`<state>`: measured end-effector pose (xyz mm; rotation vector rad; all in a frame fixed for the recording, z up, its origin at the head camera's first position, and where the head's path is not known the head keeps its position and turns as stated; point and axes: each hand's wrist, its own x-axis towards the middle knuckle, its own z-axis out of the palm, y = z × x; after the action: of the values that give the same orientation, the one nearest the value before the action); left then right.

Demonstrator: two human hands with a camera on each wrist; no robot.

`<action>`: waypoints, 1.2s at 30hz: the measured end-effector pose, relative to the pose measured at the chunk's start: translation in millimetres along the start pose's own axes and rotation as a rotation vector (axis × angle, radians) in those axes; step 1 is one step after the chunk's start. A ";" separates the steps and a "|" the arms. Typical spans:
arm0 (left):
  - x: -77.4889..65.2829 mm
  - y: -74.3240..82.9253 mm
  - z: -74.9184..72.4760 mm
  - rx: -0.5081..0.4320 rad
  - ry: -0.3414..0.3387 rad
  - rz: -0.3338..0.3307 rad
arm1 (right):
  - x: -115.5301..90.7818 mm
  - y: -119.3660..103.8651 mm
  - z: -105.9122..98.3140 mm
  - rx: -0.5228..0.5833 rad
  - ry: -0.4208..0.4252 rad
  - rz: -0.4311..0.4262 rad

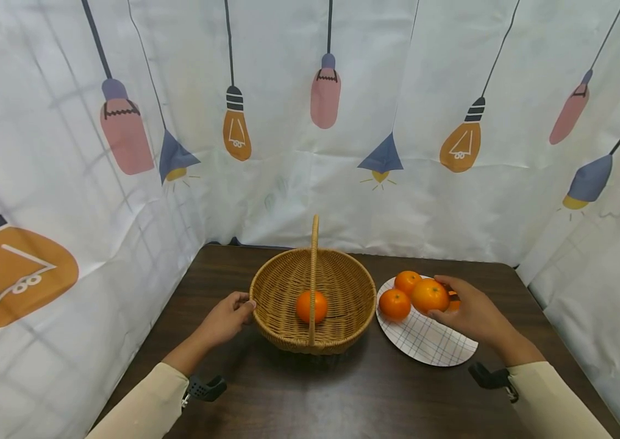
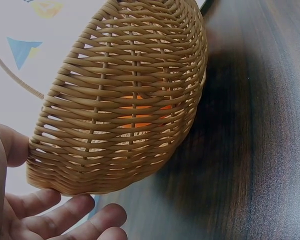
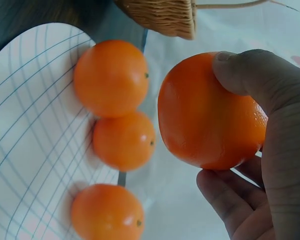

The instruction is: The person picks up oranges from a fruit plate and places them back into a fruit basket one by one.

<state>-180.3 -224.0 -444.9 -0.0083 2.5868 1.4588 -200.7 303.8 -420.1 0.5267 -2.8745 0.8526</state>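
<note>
Across the near desk (image 1: 310,405), room opens before basket (image 1: 345,299) and plate (image 1: 430,342); left hand (image 1: 228,318) pinches the basket's rim (image 2: 52,97), right hand (image 1: 474,312) grips an orange (image 1: 429,296) over the plate.

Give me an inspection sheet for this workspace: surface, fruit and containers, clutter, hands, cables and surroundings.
Surface: dark wood-grain table, glossy in places.
Job's things: upright wicker basket with one orange fruit inside; checked plate, right of it in the head view, bearing three more fruits.
Clutter: nothing seen.
Hands: left hand holds the basket's rim; right hand grips another fruit over the plate.
Cables: nothing seen, only printed cords.
Surroundings: white backdrop printed with lamps.
</note>
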 end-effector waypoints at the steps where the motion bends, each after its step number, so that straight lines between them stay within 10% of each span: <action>1: 0.0 0.2 0.1 0.001 0.001 0.000 | 1.5 -1.6 0.0 0.002 -0.005 0.002; 36: -1.6 1.0 1.4 -0.004 0.016 0.001 | 38.6 -42.3 8.1 0.032 0.001 -0.145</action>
<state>-178.6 -222.4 -444.5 -0.0190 2.5963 1.4704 -221.8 254.7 -398.0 0.7282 -2.7841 0.8768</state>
